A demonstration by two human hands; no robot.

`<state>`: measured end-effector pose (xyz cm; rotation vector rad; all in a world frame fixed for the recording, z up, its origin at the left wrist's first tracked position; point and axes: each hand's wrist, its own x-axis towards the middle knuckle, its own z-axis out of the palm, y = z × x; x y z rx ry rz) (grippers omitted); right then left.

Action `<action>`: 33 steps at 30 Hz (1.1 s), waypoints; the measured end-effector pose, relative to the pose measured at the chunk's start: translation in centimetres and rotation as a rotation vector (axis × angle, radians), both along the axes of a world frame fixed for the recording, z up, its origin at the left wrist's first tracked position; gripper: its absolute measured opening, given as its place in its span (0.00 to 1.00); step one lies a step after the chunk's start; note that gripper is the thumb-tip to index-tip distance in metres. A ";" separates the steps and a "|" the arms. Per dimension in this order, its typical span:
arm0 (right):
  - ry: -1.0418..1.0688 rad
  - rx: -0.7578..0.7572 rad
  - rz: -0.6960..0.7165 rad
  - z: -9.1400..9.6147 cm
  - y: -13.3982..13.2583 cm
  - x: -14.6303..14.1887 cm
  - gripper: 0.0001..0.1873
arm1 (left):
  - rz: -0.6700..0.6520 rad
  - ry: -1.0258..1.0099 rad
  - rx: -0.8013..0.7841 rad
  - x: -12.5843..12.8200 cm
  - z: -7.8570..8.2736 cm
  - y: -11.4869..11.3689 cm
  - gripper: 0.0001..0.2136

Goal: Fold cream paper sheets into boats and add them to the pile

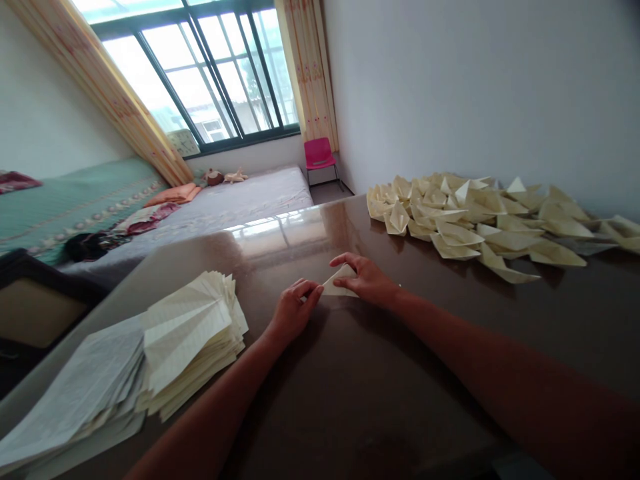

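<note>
- My left grip (294,308) and right grip (373,281) pinch opposite ends of the small cream folded paper (334,289), likely keeping its creases firm.
- Beneath, the glossy brown desk (360,380) probably offers flat support.

No legible text; marks on sheets (90,373) blurred
</note>
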<state>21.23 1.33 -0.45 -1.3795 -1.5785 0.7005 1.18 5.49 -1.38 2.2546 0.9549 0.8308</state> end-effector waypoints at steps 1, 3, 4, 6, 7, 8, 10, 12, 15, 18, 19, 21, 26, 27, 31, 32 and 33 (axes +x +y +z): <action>0.002 -0.009 0.005 -0.1 0.0 -0.1 0.17 | 0.000 0.020 0.011 0.0 0.1 0.0 0.15; -0.004 -0.021 0.030 -0.5 0.2 0.0 0.16 | 0.004 0.051 0.038 0.1 0.2 -0.1 0.15; -0.010 -0.013 0.043 -0.6 0.4 0.1 0.16 | 0.009 0.063 0.054 0.1 0.2 0.0 0.14; -0.018 0.033 0.031 -0.7 0.7 0.8 0.18 | 0.025 0.086 0.074 0.0 0.1 0.1 0.14; -0.023 0.068 -0.008 -0.6 0.9 1.2 0.18 | 0.042 0.095 0.077 -0.1 0.1 0.3 0.13; -0.030 0.104 -0.064 -0.4 1.1 1.7 0.18 | 0.066 0.101 0.076 -0.2 0.1 0.5 0.13; -0.072 0.156 -0.186 0.1 1.2 2.8 0.17 | 0.114 0.108 0.065 -0.4 0.0 0.8 0.13; -0.119 0.153 -0.217 0.6 1.2 3.4 0.15 | 0.144 0.112 0.054 -0.6 0.1 1.0 0.13; -0.172 0.064 -0.137 1.0 0.7 3.2 0.15 | 0.154 0.110 0.046 -0.6 0.2 1.0 0.12; -0.249 -0.108 -0.066 0.8 0.2 2.6 0.17 | 0.179 0.065 0.036 -0.4 0.3 0.8 0.12; -0.265 -0.165 -0.055 0.6 0.2 2.5 0.18 | 0.194 0.046 0.029 -0.4 0.3 0.8 0.12; -0.230 -0.258 -0.019 0.2 0.2 2.4 0.17 | 0.219 0.014 0.011 -0.4 0.3 0.9 0.12; 0.149 -0.338 0.128 -0.6 0.5 2.4 0.16 | 0.221 -0.084 -0.054 -0.6 0.2 1.2 0.14; 0.218 -0.336 0.131 -0.7 0.6 2.3 0.16 | 0.217 -0.102 -0.068 -0.6 0.1 1.2 0.15; 0.435 -0.348 0.122 -0.7 0.4 1.6 0.18 | 0.148 -0.291 -0.232 -0.3 0.1 0.9 0.17; 0.472 -0.359 0.131 -0.7 0.4 1.5 0.19 | 0.120 -0.357 -0.291 -0.2 0.1 0.7 0.17; 0.497 -0.373 0.145 -0.7 0.3 1.3 0.19 | 0.093 -0.415 -0.344 -0.1 0.1 0.5 0.19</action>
